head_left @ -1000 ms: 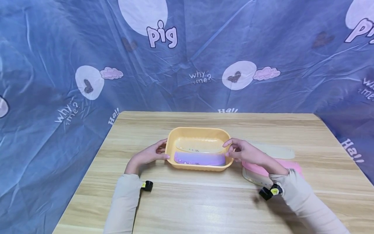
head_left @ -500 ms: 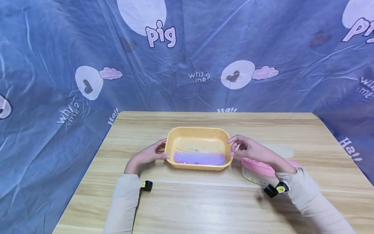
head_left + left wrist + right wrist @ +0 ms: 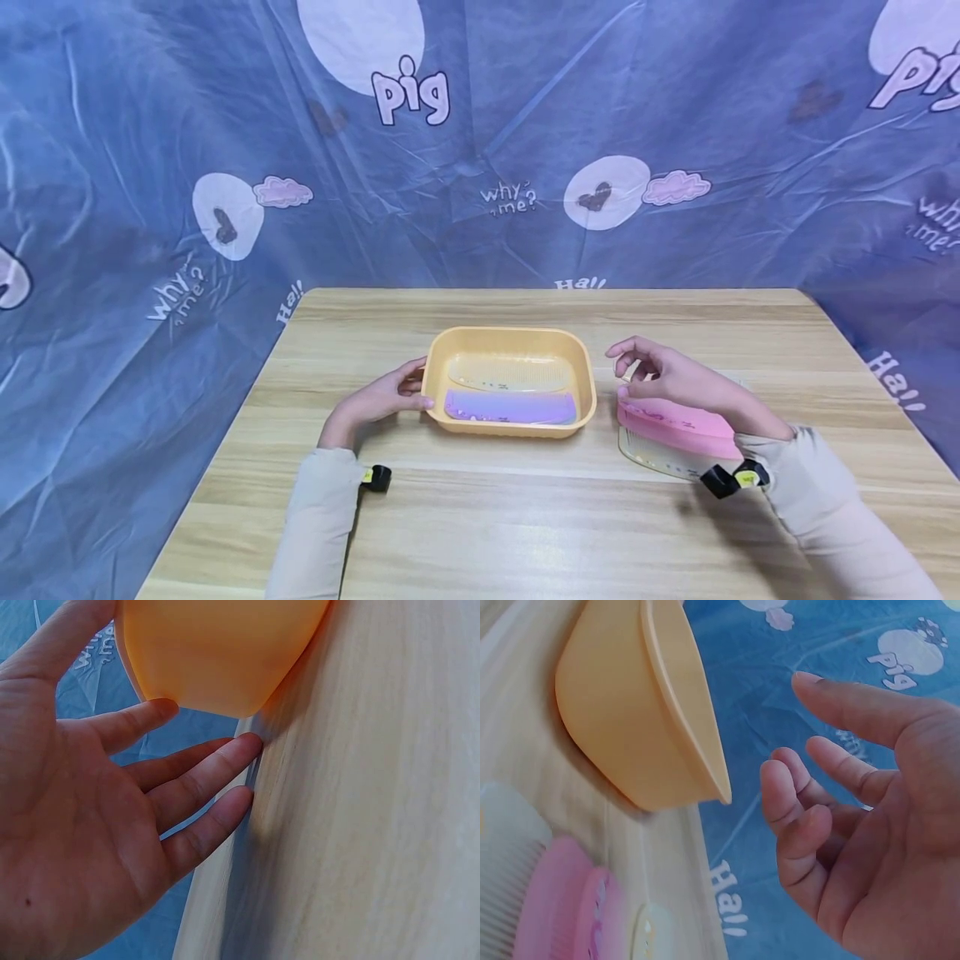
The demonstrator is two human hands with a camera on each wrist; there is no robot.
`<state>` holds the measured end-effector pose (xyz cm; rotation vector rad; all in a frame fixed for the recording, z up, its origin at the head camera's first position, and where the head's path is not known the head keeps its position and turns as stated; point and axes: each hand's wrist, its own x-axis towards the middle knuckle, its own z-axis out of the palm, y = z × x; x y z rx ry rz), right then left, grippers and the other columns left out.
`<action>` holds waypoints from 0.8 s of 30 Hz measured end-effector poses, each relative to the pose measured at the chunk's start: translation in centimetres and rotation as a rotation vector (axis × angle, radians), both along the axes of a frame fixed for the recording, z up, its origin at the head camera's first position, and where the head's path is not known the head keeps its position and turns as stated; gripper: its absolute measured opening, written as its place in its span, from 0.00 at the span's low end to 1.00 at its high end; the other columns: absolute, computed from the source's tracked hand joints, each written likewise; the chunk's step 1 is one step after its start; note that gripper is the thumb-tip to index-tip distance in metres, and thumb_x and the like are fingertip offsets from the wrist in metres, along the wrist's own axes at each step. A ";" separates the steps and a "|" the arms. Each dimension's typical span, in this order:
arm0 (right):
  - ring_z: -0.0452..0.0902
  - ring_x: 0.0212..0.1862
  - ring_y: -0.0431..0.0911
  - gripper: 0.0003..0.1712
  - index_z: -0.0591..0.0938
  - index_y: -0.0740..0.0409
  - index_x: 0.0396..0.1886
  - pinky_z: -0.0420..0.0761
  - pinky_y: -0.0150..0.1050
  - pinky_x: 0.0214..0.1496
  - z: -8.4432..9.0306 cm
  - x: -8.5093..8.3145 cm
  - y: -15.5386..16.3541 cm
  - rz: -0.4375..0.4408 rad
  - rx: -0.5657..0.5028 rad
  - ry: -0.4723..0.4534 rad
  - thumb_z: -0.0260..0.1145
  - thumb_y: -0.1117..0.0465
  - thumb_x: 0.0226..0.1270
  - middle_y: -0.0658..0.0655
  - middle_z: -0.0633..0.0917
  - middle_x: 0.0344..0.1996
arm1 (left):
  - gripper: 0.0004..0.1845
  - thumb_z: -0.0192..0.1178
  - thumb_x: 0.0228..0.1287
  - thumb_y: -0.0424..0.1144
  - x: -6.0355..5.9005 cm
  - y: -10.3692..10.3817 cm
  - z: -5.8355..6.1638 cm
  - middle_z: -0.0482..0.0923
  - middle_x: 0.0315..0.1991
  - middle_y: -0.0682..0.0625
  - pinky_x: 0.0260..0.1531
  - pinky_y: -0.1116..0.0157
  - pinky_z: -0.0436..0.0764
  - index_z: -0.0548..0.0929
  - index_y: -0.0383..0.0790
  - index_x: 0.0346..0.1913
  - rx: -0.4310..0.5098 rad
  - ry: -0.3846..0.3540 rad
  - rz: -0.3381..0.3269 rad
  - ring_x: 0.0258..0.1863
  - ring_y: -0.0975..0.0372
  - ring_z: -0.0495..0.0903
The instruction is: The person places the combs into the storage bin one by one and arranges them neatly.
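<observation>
Orange tray (image 3: 509,340) is set mid-table (image 3: 525,517), two combs laid flat inside: a clear comb (image 3: 510,373) toward the far wall, a purple comb (image 3: 510,407) toward the near wall.

Left hand (image 3: 375,400) is placed against the tray's left end; in the wrist view its fingers (image 3: 195,780) are seen straight and spread, tips touching the tray's outer wall and the table beside it. Nothing is gripped.

Right hand (image 3: 675,379) is held above the table just right of the tray, apart from its rim. Fingers (image 3: 802,817) are loosely curled, thumb and forefinger apart, nothing held between them.

Below that hand a pink comb (image 3: 678,423) is stacked on a pale comb (image 3: 660,457), both on the table. Part of the stack is hidden by the wrist.

Blue printed cloth (image 3: 480,142) is hung behind and to both sides.

Risks, as judged:
- The tray is only braced by flat fingers; a sideways knock from the right could slide it toward the left hand.
- The pink comb overlaps the pale one; a pinch taken low could lift both or drag the lower one.
- Comb teeth could catch on the tray rim if a comb is lowered tilted.
</observation>
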<state>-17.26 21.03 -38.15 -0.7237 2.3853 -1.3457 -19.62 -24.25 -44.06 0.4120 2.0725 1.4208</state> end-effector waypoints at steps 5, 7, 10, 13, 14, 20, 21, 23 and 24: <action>0.77 0.35 0.39 0.28 0.70 0.61 0.58 0.77 0.32 0.39 0.0 0.1 1.2 -0.018 0.002 0.039 0.69 0.69 0.58 0.58 0.77 0.40 | 0.49 0.66 0.61 0.45 0.0 0.0 -0.1 0.62 0.70 0.33 0.69 0.51 0.66 0.46 0.38 0.77 0.019 0.010 -0.009 0.69 0.45 0.66; 0.77 0.35 0.39 0.28 0.70 0.61 0.58 0.77 0.32 0.40 -0.1 0.2 1.6 -0.022 0.007 0.048 0.69 0.70 0.58 0.57 0.77 0.41 | 0.49 0.66 0.62 0.44 0.0 0.0 -0.1 0.62 0.70 0.33 0.69 0.51 0.66 0.46 0.38 0.77 0.019 0.013 -0.010 0.69 0.45 0.66; 0.76 0.35 0.38 0.28 0.70 0.61 0.58 0.78 0.32 0.39 -0.2 0.3 2.1 -0.025 0.016 0.060 0.68 0.71 0.58 0.54 0.77 0.41 | 0.48 0.66 0.62 0.43 0.0 0.0 -0.1 0.60 0.71 0.34 0.69 0.51 0.66 0.47 0.39 0.77 0.010 0.017 -0.006 0.70 0.45 0.65; 0.76 0.35 0.38 0.27 0.69 0.61 0.58 0.78 0.32 0.39 -0.2 0.5 2.7 -0.026 0.020 0.070 0.67 0.71 0.59 0.49 0.76 0.40 | 0.48 0.66 0.62 0.43 0.0 0.0 -0.2 0.59 0.72 0.35 0.69 0.51 0.65 0.47 0.40 0.77 0.008 0.013 0.000 0.70 0.46 0.63; 0.75 0.36 0.38 0.27 0.69 0.61 0.58 0.78 0.31 0.39 -0.2 0.6 2.9 -0.028 0.020 0.073 0.67 0.70 0.60 0.47 0.75 0.40 | 0.48 0.66 0.62 0.43 0.0 0.0 -0.2 0.59 0.72 0.35 0.69 0.51 0.65 0.47 0.40 0.77 0.008 0.015 0.000 0.70 0.46 0.63; 0.74 0.37 0.38 0.27 0.71 0.50 0.57 0.77 0.28 0.39 -0.2 1.0 4.1 -0.035 -0.004 0.083 0.66 0.72 0.60 0.45 0.75 0.40 | 0.48 0.66 0.62 0.43 0.0 0.0 -0.3 0.60 0.72 0.35 0.69 0.51 0.65 0.47 0.40 0.77 0.001 0.020 0.003 0.70 0.46 0.64; 0.74 0.37 0.38 0.27 0.71 0.49 0.57 0.77 0.28 0.38 -0.2 1.0 4.3 -0.039 -0.003 0.083 0.66 0.72 0.60 0.44 0.75 0.41 | 0.48 0.66 0.61 0.43 0.0 0.0 -0.3 0.60 0.72 0.35 0.69 0.51 0.65 0.47 0.39 0.77 0.002 0.021 0.003 0.70 0.46 0.64; 0.75 0.37 0.38 0.27 0.71 0.51 0.57 0.77 0.29 0.38 -0.3 1.0 4.8 -0.049 0.011 0.087 0.66 0.72 0.60 0.45 0.75 0.41 | 0.49 0.67 0.61 0.43 0.0 0.0 -0.3 0.60 0.72 0.34 0.69 0.51 0.65 0.47 0.39 0.77 0.008 0.022 0.002 0.70 0.45 0.64; 0.75 0.37 0.38 0.27 0.71 0.51 0.57 0.77 0.29 0.38 -0.3 1.0 5.0 -0.058 0.018 0.084 0.66 0.71 0.60 0.45 0.75 0.41 | 0.49 0.67 0.61 0.43 0.0 0.0 -0.3 0.59 0.72 0.34 0.69 0.51 0.65 0.47 0.39 0.77 0.012 0.020 0.003 0.70 0.45 0.64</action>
